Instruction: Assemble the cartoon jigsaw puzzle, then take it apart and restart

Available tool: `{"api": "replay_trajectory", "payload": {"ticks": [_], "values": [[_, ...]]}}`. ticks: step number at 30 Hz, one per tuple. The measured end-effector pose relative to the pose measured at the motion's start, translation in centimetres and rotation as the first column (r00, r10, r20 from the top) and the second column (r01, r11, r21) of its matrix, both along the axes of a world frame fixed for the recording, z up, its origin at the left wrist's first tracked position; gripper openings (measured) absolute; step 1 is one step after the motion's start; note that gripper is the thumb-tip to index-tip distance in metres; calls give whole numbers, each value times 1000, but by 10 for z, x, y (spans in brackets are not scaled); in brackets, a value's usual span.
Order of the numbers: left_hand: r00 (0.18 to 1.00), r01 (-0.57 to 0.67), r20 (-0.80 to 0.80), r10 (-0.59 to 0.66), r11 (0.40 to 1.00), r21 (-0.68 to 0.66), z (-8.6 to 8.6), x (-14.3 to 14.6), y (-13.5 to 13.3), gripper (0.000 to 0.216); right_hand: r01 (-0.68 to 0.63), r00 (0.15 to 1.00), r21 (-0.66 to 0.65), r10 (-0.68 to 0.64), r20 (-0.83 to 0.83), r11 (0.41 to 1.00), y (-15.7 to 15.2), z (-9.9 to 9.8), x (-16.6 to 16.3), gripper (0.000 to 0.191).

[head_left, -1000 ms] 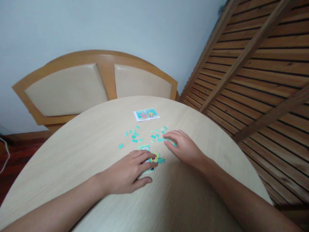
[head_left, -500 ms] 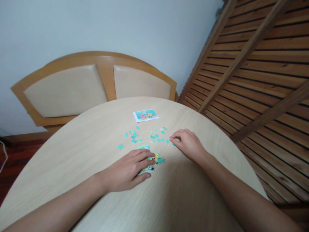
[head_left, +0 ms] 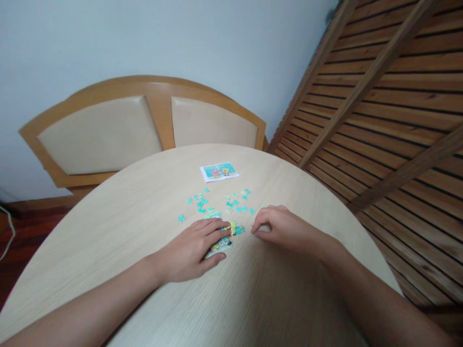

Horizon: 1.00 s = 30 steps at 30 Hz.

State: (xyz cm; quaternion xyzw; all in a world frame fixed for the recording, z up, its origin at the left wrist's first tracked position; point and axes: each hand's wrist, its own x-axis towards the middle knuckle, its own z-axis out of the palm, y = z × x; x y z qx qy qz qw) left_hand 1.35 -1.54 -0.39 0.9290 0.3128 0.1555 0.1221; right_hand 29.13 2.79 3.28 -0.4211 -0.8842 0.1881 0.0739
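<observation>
My left hand (head_left: 191, 248) lies flat with its fingers stretched over a small joined patch of jigsaw puzzle (head_left: 226, 236) on the round table (head_left: 119, 221). My right hand (head_left: 282, 227) rests just right of that patch, fingers curled in a pinch at the table surface; what it holds, if anything, is too small to make out. Several loose teal puzzle pieces (head_left: 217, 205) are scattered just beyond both hands. A single teal piece (head_left: 181, 218) lies apart at the left.
A small printed cartoon picture (head_left: 219, 171) lies farther back on the table. Behind the table stands a wooden bench back with beige padded panels (head_left: 144, 127). A slatted wooden wall (head_left: 390, 96) runs along the right.
My right hand has drawn back from the loose pieces toward me and left, ending in a pinch beside the joined patch. The left hand has stayed on the patch.
</observation>
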Motion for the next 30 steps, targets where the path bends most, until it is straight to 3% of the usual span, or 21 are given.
{"api": "replay_trajectory", "payload": {"ticks": [5,15,30], "values": [[1000,7,-24,-7,1000,-5,0,-2,3,48,-178,984,-129,173,-50,976,-9,2,-9,20],[1000,26,-16,-26,1000,5,4,-1,2,45,-11,1000,-55,12,7,998,-11,2,-8,20],[999,43,-4,-43,999,-4,1,-2,3,46,-170,982,-47,166,-85,984,-17,-6,-21,19]]}}
